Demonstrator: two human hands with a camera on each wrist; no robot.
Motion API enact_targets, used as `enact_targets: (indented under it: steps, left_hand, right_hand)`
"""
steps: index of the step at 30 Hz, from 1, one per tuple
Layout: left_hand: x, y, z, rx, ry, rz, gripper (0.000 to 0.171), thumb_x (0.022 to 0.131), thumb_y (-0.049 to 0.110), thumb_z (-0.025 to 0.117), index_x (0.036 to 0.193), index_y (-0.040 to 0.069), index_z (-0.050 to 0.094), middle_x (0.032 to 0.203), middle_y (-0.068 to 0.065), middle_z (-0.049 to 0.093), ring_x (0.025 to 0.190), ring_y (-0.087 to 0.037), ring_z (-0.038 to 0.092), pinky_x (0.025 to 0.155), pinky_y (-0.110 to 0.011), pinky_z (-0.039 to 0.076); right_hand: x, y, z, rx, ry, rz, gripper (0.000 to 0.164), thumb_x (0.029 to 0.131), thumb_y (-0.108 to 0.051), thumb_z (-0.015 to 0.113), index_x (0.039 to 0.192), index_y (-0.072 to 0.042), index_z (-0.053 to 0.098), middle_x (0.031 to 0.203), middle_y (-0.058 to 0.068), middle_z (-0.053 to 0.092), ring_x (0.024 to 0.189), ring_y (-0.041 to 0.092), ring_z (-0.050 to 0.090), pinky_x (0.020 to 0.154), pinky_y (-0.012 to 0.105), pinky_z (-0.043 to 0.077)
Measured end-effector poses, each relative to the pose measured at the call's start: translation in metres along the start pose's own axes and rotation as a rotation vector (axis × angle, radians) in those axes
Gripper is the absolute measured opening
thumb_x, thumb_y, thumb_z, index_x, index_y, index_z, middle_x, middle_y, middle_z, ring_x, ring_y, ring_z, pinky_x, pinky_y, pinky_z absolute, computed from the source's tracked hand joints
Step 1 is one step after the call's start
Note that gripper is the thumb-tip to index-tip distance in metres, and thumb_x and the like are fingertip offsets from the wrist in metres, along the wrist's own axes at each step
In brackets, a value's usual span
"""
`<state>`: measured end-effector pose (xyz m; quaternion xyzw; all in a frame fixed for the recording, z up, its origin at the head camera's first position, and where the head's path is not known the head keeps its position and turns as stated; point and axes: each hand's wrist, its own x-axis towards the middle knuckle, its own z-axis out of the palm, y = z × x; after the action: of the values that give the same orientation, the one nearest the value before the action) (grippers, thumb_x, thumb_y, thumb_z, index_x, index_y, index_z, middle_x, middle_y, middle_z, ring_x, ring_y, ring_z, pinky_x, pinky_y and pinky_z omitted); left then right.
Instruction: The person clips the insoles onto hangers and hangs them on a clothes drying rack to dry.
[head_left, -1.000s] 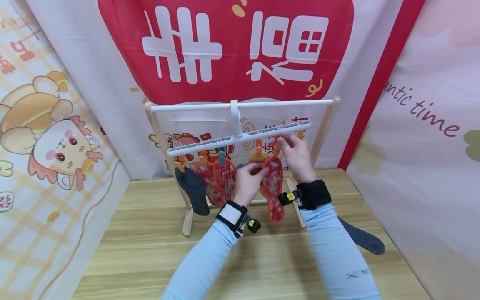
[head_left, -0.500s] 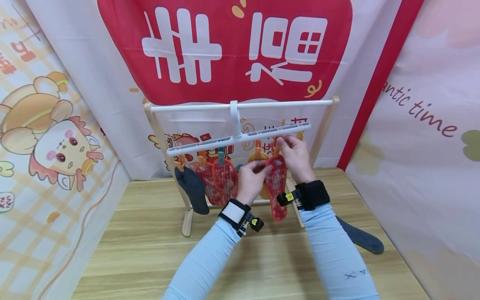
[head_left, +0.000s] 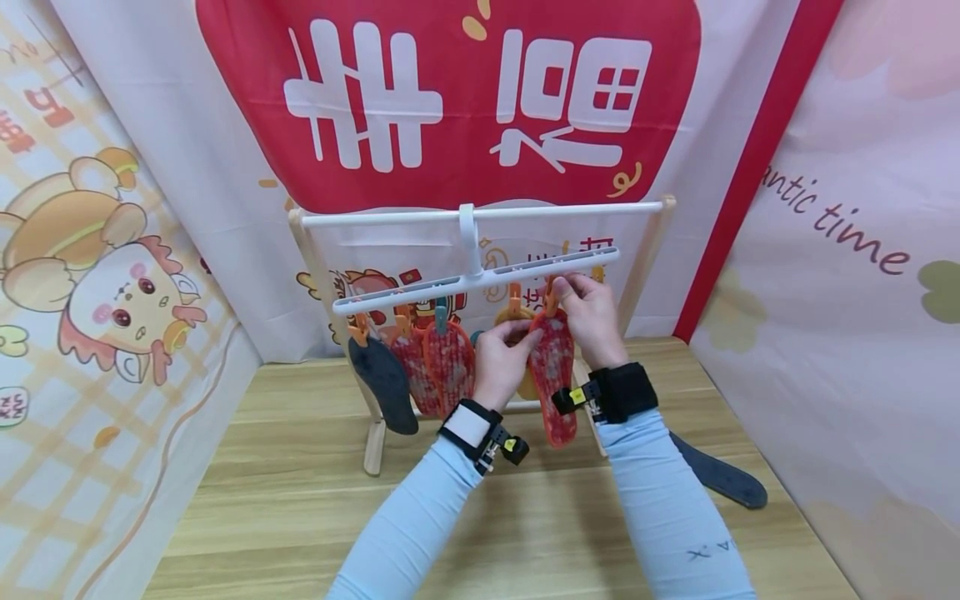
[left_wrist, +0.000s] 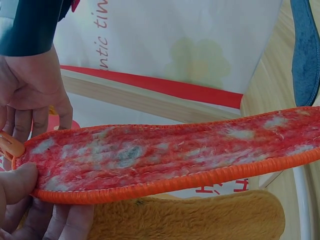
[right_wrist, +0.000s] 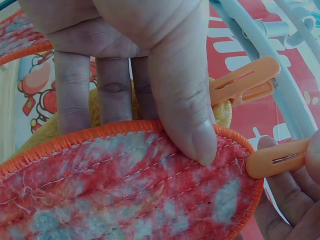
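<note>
A red and white insole point(head_left: 551, 367) with orange edging hangs upright under the right part of a white hanger bar point(head_left: 510, 273). My left hand point(head_left: 501, 362) pinches its upper edge, the thumb on the front face and the other fingers behind, as the right wrist view shows. Just above, my right hand point(head_left: 595, 323) pinches an orange clothespin point(right_wrist: 277, 159), whose tip sits over the insole's top end. Close behind hangs a yellow-brown fuzzy insole point(left_wrist: 200, 217), held by another orange clothespin point(head_left: 514, 296).
Toward the hanger's left hang a dark insole point(head_left: 384, 383) and two more red insoles point(head_left: 450, 367), clipped with orange and teal clothespins. A white rail on a wooden stand point(head_left: 360, 218) carries the hanger. Another dark insole point(head_left: 723, 482) lies on the table point(head_left: 300, 533) at right.
Over the last second my left hand and the red insole have shifted slightly right, bringing its top under the clothespin. My right hand has stayed almost still at the clothespin.
</note>
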<state>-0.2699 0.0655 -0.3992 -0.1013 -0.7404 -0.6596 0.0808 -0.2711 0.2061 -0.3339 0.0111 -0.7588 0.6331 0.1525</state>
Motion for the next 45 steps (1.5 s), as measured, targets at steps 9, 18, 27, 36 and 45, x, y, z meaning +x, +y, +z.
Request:
enact_targets:
  steps: [9,18,27,36,45]
  left_hand:
    - [-0.001,0.004,0.001,-0.005,0.008,0.026,0.019,0.092,0.022,0.073,0.107,0.012,0.075,0.096,0.002,0.072,0.086,-0.013,0.066,0.073,-0.029,0.056]
    - [-0.005,0.007,0.001,-0.003,0.0,0.021,0.018,0.092,0.022,0.072,0.108,0.013,0.074,0.098,0.003,0.071,0.088,-0.013,0.066,0.075,-0.029,0.057]
    - [-0.007,0.008,0.003,-0.016,0.013,0.044,0.017,0.092,0.019,0.073,0.107,0.012,0.074,0.098,0.002,0.072,0.087,-0.013,0.066,0.075,-0.029,0.057]
    - [-0.007,0.005,0.0,-0.004,0.006,0.018,0.021,0.091,0.022,0.074,0.109,0.011,0.074,0.099,0.0,0.072,0.088,-0.014,0.067,0.076,-0.029,0.057]
    - [-0.009,-0.001,-0.001,-0.012,-0.015,-0.023,0.025,0.093,0.025,0.072,0.112,0.01,0.074,0.1,-0.002,0.072,0.089,-0.015,0.067,0.077,-0.029,0.058]
  right_hand:
    - [-0.002,0.0,-0.001,-0.007,0.004,-0.027,0.04,0.099,-0.03,0.054,0.128,-0.005,0.066,0.122,0.011,0.065,0.123,0.022,0.052,0.106,0.045,0.04]
    - [-0.007,-0.002,-0.003,-0.016,0.005,-0.036,0.042,0.098,-0.032,0.055,0.13,-0.008,0.065,0.125,0.01,0.063,0.122,0.023,0.051,0.105,0.047,0.041]
    - [-0.01,-0.004,-0.006,-0.017,-0.014,-0.046,0.042,0.097,-0.033,0.056,0.13,-0.008,0.065,0.123,0.011,0.064,0.121,0.024,0.05,0.106,0.048,0.04]
    - [-0.012,-0.002,-0.007,-0.014,-0.065,-0.027,0.049,0.095,-0.044,0.061,0.132,-0.012,0.064,0.125,0.009,0.065,0.117,0.024,0.056,0.102,0.046,0.044]
    - [-0.015,-0.001,-0.01,-0.032,-0.065,-0.051,0.051,0.095,-0.046,0.061,0.133,-0.012,0.063,0.128,0.008,0.064,0.118,0.023,0.057,0.103,0.046,0.044]
